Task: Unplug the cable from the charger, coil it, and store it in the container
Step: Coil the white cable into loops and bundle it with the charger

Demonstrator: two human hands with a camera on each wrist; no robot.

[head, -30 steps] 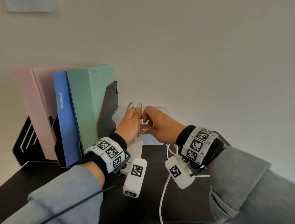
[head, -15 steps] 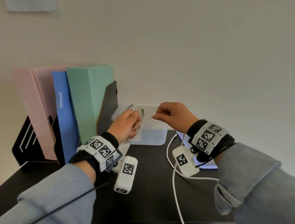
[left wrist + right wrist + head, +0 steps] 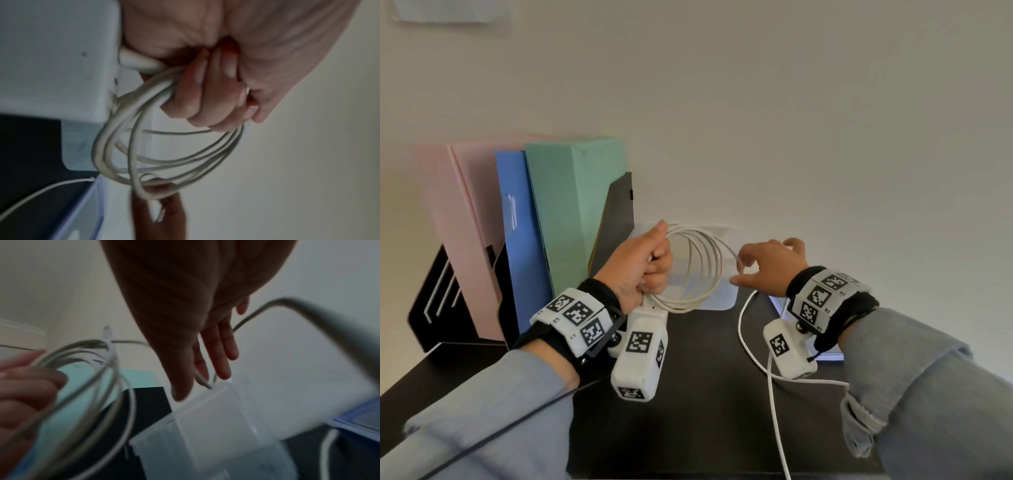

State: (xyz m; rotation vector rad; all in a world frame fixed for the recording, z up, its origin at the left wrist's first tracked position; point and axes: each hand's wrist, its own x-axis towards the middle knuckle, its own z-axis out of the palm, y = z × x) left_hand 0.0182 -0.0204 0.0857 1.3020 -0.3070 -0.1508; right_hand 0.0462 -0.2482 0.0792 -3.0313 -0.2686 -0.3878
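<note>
my left hand (image 3: pixel 640 265) is clamped on the coiled cable (image 3: pixel 702 270), its loops hanging above the near edge of the container (image 3: pixel 717 299) on the far counter (image 3: pixel 705 394). my right hand (image 3: pixel 770 265) is right of the coil, fingers loosely spread, touching the outermost loop.

Off-white cable (image 3: pixel 702 270), pink (image 3: pixel 465 236), blue (image 3: pixel 520 246) and green folders (image 3: pixel 571 212), black desk (image 3: pixel 705 394), black-and-white checkered wristbands (image 3: pixel 575 313).
</note>
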